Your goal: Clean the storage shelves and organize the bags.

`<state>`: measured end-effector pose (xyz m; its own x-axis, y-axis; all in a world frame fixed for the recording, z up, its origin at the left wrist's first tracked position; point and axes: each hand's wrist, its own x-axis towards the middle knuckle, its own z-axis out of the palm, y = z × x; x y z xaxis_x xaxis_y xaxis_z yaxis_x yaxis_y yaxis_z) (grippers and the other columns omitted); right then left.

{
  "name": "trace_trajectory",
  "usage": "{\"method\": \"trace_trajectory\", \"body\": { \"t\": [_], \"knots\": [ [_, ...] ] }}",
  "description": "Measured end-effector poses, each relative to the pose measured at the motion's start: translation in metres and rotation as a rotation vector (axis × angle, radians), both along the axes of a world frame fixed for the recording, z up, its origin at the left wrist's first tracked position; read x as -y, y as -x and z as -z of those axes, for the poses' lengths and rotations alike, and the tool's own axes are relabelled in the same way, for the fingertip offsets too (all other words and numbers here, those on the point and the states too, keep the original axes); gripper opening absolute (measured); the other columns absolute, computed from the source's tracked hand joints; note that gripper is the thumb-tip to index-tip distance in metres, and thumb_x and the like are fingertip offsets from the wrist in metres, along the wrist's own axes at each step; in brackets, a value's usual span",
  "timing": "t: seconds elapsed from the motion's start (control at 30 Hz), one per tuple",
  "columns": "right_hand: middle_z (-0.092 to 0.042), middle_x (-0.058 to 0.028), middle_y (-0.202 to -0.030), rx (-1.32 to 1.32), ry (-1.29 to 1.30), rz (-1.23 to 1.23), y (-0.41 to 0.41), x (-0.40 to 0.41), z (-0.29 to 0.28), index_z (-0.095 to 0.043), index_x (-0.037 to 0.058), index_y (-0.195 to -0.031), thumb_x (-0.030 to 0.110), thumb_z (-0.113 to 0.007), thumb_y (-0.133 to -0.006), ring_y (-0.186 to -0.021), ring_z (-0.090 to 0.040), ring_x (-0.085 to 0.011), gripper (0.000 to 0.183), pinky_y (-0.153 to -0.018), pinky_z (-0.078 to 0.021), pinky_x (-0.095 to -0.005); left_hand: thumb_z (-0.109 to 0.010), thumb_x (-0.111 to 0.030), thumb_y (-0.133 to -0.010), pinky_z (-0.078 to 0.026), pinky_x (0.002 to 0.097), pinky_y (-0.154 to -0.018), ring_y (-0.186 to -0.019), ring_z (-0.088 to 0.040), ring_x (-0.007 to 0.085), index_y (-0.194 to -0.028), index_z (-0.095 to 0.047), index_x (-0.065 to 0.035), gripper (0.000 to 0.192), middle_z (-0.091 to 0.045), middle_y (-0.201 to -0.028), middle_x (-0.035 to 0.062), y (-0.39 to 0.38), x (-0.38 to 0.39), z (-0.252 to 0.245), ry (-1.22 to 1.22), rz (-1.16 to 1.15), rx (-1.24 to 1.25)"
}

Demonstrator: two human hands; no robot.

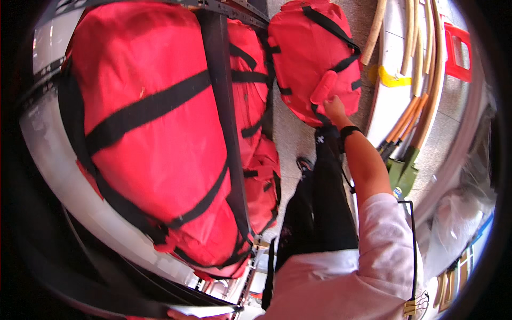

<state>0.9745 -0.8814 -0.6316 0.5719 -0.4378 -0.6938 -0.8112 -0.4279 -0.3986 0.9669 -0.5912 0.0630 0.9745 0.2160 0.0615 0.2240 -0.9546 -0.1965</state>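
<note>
My right hand [335, 109] is closed on the lower end of the red padded handle [324, 87] of a red fabric duffel bag [308, 52]. This bag has black webbing straps and hangs or rests just above the speckled floor; which one I cannot tell. To its left, a large red duffel bag [156, 152] with black straps lies on a black metal rack [224, 80]. At the bottom edge, only a sliver of what looks like my left hand [181, 315] shows beside the rack's edge, and its fingers are hidden.
More red bags [250, 92] sit lower on the rack. At right, long wooden handles [418, 52] and green-bladed shovels [405, 176] lie on a white surface, with a yellow strap [392, 78]. Beyond are a red plastic object [458, 52] and clear plastic wrapping [456, 224].
</note>
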Motion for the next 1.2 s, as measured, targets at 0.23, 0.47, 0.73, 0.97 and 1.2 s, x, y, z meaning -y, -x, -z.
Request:
{"method": "trace_trajectory", "body": {
  "t": [0.23,0.47,0.73,0.97,1.2],
  "knots": [
    [-0.053,-0.0342,-0.111,-0.072,0.124,0.203,-0.047,-0.006,0.037,-0.034,-0.007,-0.123,0.048,-0.075,-0.068,-0.103,-0.054,-0.0467,0.089,-0.087,-0.0466,-0.0471,-0.044,-0.019,-0.096,-0.03,0.0471,-0.104,-0.128,-0.033,0.0404,-0.14,-0.015,0.0115,0.061,-0.022,-0.143,0.0315,-0.009,0.018,0.012,-0.026,-0.022,0.045],
    [-0.051,-0.0262,-0.118,-0.237,0.165,0.356,-0.058,-0.033,0.044,-0.034,-0.0001,-0.125,0.037,-0.079,-0.067,-0.109,-0.052,-0.0406,0.083,-0.088,-0.0468,-0.0468,-0.044,-0.022,-0.096,-0.029,0.0471,-0.104,-0.128,-0.033,0.0407,-0.14,-0.017,0.011,0.061,-0.024,-0.142,0.0318,-0.024,0.03,0.023,-0.035,-0.024,0.037],
    [-0.065,-0.0122,-0.08,0.201,-0.422,0.555,-0.029,-0.048,0.024,-0.06,-0.0018,-0.091,0.018,-0.064,-0.07,-0.074,-0.062,-0.0204,0.03,-0.065,-0.0489,-0.0347,-0.044,-0.026,-0.096,-0.029,0.047,-0.105,-0.128,-0.033,0.041,-0.14,-0.019,0.0105,0.062,-0.026,-0.141,0.0322,-0.025,0.025,0.007,0.013,-0.002,0.041],
    [-0.058,-0.0017,-0.071,0.223,-0.733,0.566,0.02,-0.068,-0.078,-0.062,0.0027,-0.087,0.01,-0.056,-0.077,-0.062,-0.056,-0.0155,0.013,-0.058,-0.0463,-0.0302,-0.043,-0.033,-0.096,-0.028,0.0468,-0.106,-0.128,-0.035,0.0412,-0.138,-0.028,0.0078,0.061,-0.032,-0.139,0.0314,-0.024,0.026,-0.012,0.03,0.209,0.025],
    [-0.059,-0.0053,-0.064,-0.008,-0.836,0.492,0.052,-0.009,-0.142,-0.063,0.0016,-0.073,0.01,-0.055,-0.071,-0.056,-0.055,-0.0191,0.012,-0.048,-0.0401,-0.0331,-0.036,-0.029,-0.097,-0.028,0.0497,-0.106,-0.127,-0.037,0.0417,-0.137,-0.034,0.0053,0.053,-0.033,-0.14,0.0276,-0.017,0.013,-0.023,0.096,0.247,0.09]
  ]
}}
